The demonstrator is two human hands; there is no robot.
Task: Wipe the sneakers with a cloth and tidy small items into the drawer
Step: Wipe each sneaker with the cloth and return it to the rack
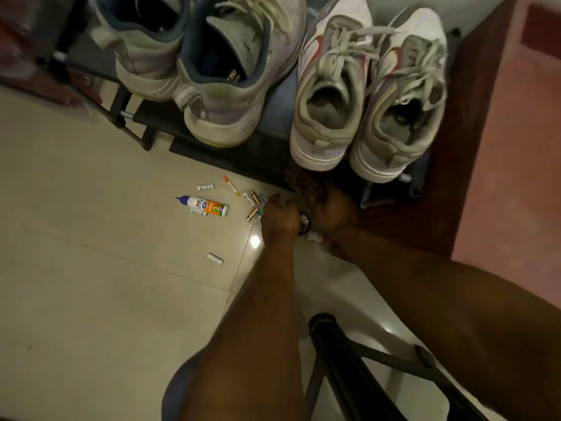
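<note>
- Sneakers [321, 95]: four on dark rack [267, 138].
- Glue bottle [206, 206], batteries [255, 197]: scattered on floor [91, 238].
- Left hand [280, 218]: curled around small items.
- Right hand [334, 212]: down beside it, grip unclear.

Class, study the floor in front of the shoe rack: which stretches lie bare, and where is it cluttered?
Bare: the pale floor tiles left of and below the white glue bottle. Crowded: between that bottle and the left hand, where gold batteries and white tubes lie, up to the black shoe rack.
</note>
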